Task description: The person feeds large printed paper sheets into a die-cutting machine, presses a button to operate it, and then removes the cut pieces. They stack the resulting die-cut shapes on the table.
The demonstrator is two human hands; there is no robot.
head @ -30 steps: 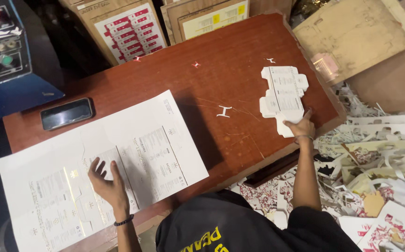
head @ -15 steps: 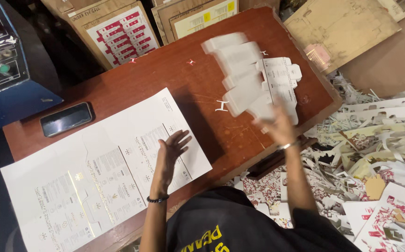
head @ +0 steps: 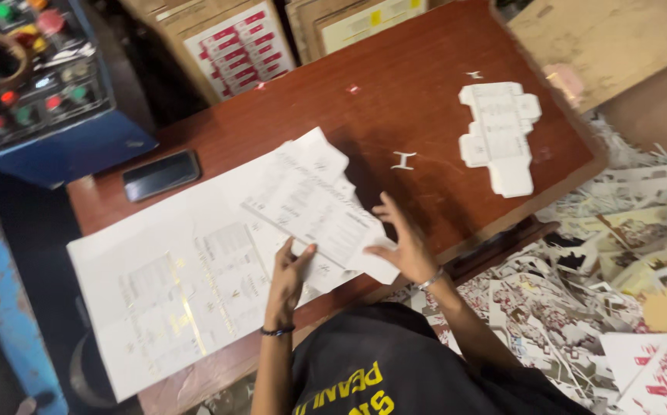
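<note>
- Carton blank (head: 314,201): white, die-cut, printed; lies skewed on top of the large printed sheets (head: 172,296) at the near edge of the brown table (head: 395,107).
- Left hand (head: 289,275): grips the blank's near edge, thumb on top, fingers curled beneath.
- Right hand (head: 402,244): fingers spread and open, palm against the blank's right corner; no closed grip visible.
- Second blank (head: 498,134): lies flat at the far right of the table, well apart from both hands.
- Phone (head: 161,174): dark, lies beyond the sheets, beside a blue control box (head: 49,100).
- Paper scrap (head: 617,261): covers the floor right of the table.
</note>
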